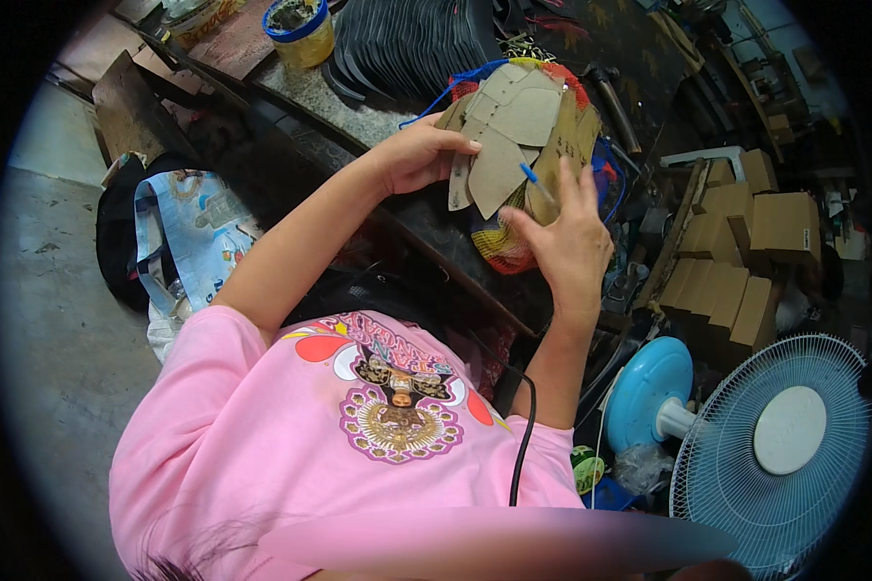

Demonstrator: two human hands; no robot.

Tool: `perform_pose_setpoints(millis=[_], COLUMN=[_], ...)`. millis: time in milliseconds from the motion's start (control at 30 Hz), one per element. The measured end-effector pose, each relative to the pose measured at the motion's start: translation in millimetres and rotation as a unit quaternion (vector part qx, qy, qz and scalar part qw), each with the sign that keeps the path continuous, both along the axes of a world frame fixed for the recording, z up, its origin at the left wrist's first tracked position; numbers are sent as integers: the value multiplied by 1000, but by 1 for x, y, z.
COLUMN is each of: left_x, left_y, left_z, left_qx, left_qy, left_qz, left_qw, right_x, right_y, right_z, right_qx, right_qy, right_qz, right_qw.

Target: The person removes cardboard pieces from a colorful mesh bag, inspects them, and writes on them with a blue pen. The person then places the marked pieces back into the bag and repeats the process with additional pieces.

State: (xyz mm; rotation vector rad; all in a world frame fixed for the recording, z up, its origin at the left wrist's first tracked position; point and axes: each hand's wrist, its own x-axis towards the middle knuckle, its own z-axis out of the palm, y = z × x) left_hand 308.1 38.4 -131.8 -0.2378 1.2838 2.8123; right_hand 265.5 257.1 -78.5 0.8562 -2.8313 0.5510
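Observation:
My left hand [421,155] is closed on the left edge of several grey-brown cardboard pattern pieces [518,107], its thumb lying on top. Some pieces are curved and one tapers toward the bottom. A pen [539,183] with a blue end slants across the right side of the pieces; its lower end meets my right hand [570,242] between thumb and fingers. That hand's thumb and fingers are spread wide around it. Underneath the cardboard is a red and yellow mesh bag [502,247] with a blue cord, on the dark table.
A stack of black curved sheets [407,44] and a blue-rimmed tub [300,34] stand at the back left. A hammer [615,107] lies right of the bag. Cardboard boxes [717,228], a blue stool [649,387] and a white fan [775,455] are at the right.

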Motion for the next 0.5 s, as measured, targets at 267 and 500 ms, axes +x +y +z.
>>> perform_pose_setpoints(millis=[267, 500], left_x=[-5, -9], left_y=[-1, -3], left_z=[-3, -5], left_qx=[28, 40], left_qy=[-27, -43], left_qz=[4, 16], left_qw=[999, 998], right_x=[-8, -117], right_y=[38, 54], right_z=[0, 35], right_qx=[-243, -281], right_qy=[-125, 248], right_qz=[15, -62], right_qw=[962, 925])
